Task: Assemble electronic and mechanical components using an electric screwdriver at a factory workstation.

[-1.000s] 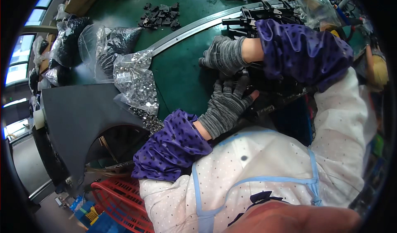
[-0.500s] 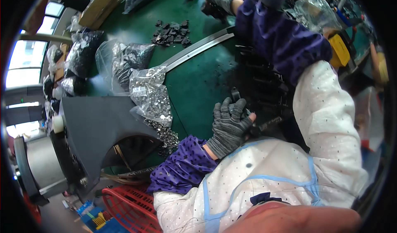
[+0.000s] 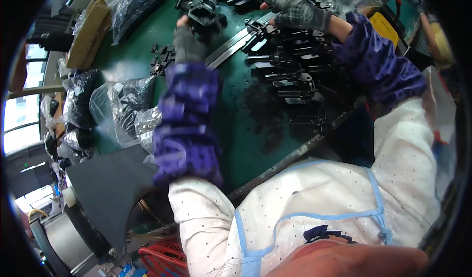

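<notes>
My left hand (image 3: 189, 45), in a grey fingerless glove, reaches far forward on the green table and is smeared by motion. Its thumb points away from me, beside a blurred clump of black metal parts (image 3: 205, 15); most of its fingers are hidden, so a grip cannot be made out. My right hand (image 3: 301, 14), gloved alike, stretches leftward over the rows of black metal pieces (image 3: 287, 77). Its bare fingertips are apart, just above a black hinged-looking piece (image 3: 256, 35), and nothing shows between them.
A metal rail (image 3: 228, 48) crosses the green table (image 3: 236, 159) between my hands. Small black parts (image 3: 161, 59) lie left of my left hand. Clear bags of parts (image 3: 120, 105) and a grey machine guard (image 3: 105, 183) stand at left. A red basket (image 3: 164, 260) sits below.
My left hand has swung from near my body to the far side of the table. My right hand has shifted a little right and nearer. The rows of black pieces show more fully.
</notes>
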A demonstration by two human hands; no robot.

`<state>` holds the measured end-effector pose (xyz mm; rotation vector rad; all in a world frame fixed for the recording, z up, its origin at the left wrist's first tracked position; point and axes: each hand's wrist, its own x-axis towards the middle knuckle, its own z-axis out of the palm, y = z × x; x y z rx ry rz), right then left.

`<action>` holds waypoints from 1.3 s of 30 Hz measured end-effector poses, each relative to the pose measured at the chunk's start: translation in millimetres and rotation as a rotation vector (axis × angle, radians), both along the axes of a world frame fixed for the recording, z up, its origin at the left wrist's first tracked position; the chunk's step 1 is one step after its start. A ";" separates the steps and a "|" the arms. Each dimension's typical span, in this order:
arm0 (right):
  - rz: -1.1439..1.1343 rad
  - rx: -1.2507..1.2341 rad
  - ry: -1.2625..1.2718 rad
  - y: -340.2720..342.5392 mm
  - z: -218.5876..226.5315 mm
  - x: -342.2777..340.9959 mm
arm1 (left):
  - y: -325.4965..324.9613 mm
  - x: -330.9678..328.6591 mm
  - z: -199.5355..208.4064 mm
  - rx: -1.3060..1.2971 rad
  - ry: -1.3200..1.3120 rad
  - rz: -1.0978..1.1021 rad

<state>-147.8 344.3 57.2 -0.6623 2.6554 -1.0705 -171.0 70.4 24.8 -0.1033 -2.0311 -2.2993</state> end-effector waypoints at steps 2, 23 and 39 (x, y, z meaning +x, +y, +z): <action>0.039 -0.054 -0.005 18.1 10.3 23.1 | 28.8 -61.7 -17.9 0.241 -0.209 -0.003; -0.356 0.170 0.438 -48.7 -41.1 197.2 | 89.8 91.7 -23.2 -1.184 0.452 -0.171; -0.271 -0.255 0.503 16.1 28.9 182.1 | 25.5 109.7 -34.0 -1.174 0.461 0.241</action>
